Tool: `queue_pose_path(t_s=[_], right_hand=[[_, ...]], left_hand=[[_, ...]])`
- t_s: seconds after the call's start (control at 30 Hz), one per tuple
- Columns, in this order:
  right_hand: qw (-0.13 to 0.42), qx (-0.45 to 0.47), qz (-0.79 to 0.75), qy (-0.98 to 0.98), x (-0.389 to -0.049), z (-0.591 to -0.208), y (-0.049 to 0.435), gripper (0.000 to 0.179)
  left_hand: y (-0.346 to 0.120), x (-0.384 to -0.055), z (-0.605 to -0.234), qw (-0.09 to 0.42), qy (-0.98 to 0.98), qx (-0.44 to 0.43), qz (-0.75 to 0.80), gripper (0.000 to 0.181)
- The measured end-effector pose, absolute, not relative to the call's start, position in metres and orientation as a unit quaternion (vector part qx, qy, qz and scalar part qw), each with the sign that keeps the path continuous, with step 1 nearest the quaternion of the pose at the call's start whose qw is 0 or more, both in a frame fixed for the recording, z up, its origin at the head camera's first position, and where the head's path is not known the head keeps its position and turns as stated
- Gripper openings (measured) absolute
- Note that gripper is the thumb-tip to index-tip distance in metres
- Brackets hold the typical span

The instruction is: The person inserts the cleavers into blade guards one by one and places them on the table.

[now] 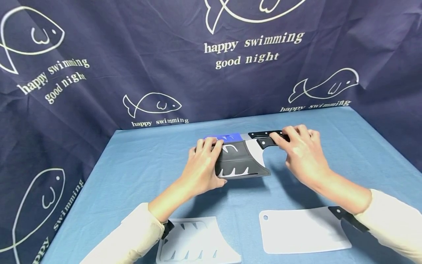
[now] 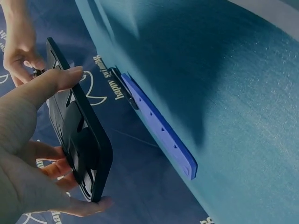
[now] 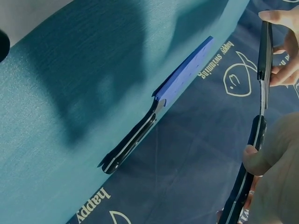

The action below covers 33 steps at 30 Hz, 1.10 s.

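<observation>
My left hand [image 1: 206, 168] grips a dark grey blade cover [image 1: 235, 161], fingers over its top edge and thumb at the bottom. A cleaver [image 1: 255, 150] sits in that cover, with a strip of pale blade showing at the open end. My right hand [image 1: 303, 150] holds the cleaver's black riveted handle [image 3: 243, 182], thumb on its side. Both hands keep the covered cleaver raised, broad side toward the head camera. Through cutouts in the cover, bits of pale blade show. Behind it, a knife with a black handle [image 1: 265, 134] and a blue cover [image 2: 159, 126] lies on the table.
A blue cloth covers the table [image 1: 148, 165]. Near its front lie a white blade cover [image 1: 196, 240] at left and a bare, pale cleaver [image 1: 303, 231] at right, its handle partly under my right arm. A dark printed curtain [image 1: 158, 66] hangs behind.
</observation>
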State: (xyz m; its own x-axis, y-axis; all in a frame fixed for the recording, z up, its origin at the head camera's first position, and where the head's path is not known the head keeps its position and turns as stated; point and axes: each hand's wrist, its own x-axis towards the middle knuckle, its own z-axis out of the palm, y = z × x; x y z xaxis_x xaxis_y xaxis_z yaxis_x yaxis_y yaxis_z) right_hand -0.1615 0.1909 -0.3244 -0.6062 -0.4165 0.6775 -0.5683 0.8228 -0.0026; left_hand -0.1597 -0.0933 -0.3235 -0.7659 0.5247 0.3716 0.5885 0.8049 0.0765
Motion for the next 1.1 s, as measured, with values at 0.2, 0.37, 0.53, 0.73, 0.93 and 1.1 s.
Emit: queue_pose_path(t_s=[0.2,0.37,0.53,0.73,0.93,1.1], right_hand=[[0.303,0.271,0.093,-0.909,-0.164,-0.327,0.192,0.066],[0.25,0.268,0.087,-0.926,-0.167,-0.333,0.192,0.063],[0.181,0.254,0.09,-0.946,-0.17,-0.342,0.191,0.055],[0.108,0.238,0.105,-0.959,-0.174,-0.356,0.189,0.048],[0.072,0.234,0.111,-0.963,-0.172,-0.371,0.186,0.048],[0.069,0.229,0.114,-0.964,-0.169,-0.378,0.184,0.045]], left_hand=[[-0.091,-0.165,-0.328,0.122,-0.943,-0.293,-0.101,0.107],[-0.088,-0.171,-0.333,0.067,-0.949,-0.291,-0.104,0.102],[-0.084,-0.174,-0.34,0.001,-0.955,-0.276,-0.105,0.1],[-0.081,-0.175,-0.35,-0.074,-0.958,-0.259,-0.102,0.098],[-0.079,-0.173,-0.356,-0.139,-0.953,-0.254,-0.085,0.084],[-0.077,-0.172,-0.352,-0.175,-0.95,-0.253,-0.05,0.084]])
